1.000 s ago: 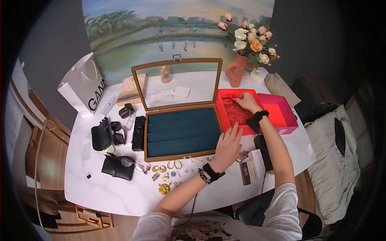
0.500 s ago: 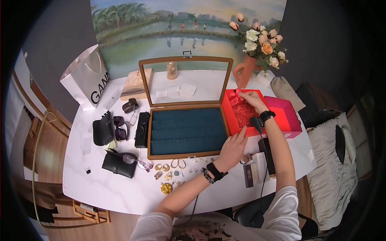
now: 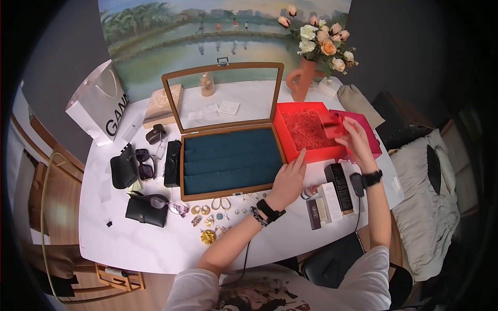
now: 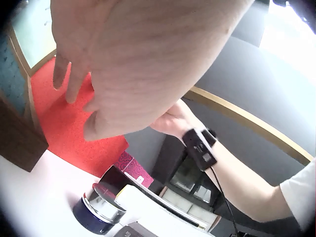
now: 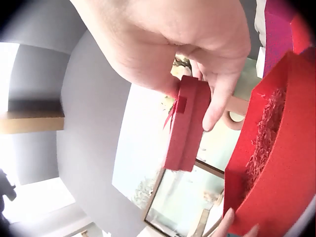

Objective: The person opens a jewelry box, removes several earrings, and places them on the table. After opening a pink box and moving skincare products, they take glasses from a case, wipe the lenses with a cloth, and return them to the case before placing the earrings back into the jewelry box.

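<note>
My right hand (image 3: 358,140) holds a small red gift box (image 5: 186,128) with a ribbon on it, pinched between thumb and fingers. It is raised over the right side of a larger red box (image 3: 322,154), which has red shredded paper (image 3: 302,128) inside. My left hand (image 3: 289,180) has its fingers stretched toward that box's near left corner, fingertips right at its edge. Left of the hands stands a wooden jewelry case (image 3: 182,171) with its glass lid raised and dark teal rows inside. Earrings and other jewelry (image 3: 208,237) lie in front of the case.
A magenta box (image 3: 371,124) stands right of the red one. Slim cartons (image 3: 340,189) and a round jar (image 4: 101,210) lie near my left hand. Sunglasses (image 3: 145,163), a black glasses case (image 3: 147,211) and a paper bag (image 3: 98,109) are on the left; a flower vase (image 3: 302,78) stands behind.
My right hand has lifted the small ribboned gift box out of the larger red box and brought it right and toward me. The left hand stays near the box's edge.
</note>
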A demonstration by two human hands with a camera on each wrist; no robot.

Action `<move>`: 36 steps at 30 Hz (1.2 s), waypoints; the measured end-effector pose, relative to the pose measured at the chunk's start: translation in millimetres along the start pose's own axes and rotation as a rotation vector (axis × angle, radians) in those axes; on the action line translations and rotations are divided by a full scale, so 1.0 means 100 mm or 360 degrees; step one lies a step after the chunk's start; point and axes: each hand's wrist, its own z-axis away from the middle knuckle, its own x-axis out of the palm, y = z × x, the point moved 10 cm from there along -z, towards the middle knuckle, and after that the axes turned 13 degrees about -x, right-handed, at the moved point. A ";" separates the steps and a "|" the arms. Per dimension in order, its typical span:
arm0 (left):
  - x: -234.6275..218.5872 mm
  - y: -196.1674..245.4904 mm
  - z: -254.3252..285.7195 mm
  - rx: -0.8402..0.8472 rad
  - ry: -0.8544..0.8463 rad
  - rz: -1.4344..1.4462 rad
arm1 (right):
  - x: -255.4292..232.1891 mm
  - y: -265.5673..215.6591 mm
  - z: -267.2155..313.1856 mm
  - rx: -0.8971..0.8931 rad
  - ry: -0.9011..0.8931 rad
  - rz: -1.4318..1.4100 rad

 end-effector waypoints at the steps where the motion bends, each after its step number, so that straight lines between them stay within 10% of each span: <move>1: -0.01 -0.01 -0.01 -0.0004 -0.0004 0.0040 | -0.07 -0.06 0.15 0.0008 0.0005 0.0008; 4: -0.04 -0.04 -0.04 -0.0017 -0.0042 0.0170 | -0.16 0.08 0.57 0.0135 -0.0288 0.0472; 6: -0.05 -0.05 -0.06 -0.0020 -0.0078 0.0252 | -0.14 0.13 0.74 -0.0370 -0.0399 0.1029; 22: -0.84 0.05 0.07 -0.0059 -0.0213 0.0431 | 0.22 0.30 0.73 -0.0562 -0.0514 0.1994; 30: -1.50 -1.19 0.63 -0.0552 -0.0276 0.0100 | 1.78 -0.16 1.11 -0.0511 -0.0890 0.1172; 36: -1.69 -1.93 1.06 -0.0863 -0.0276 0.0173 | 2.58 0.71 1.05 -0.0055 -0.0863 0.0261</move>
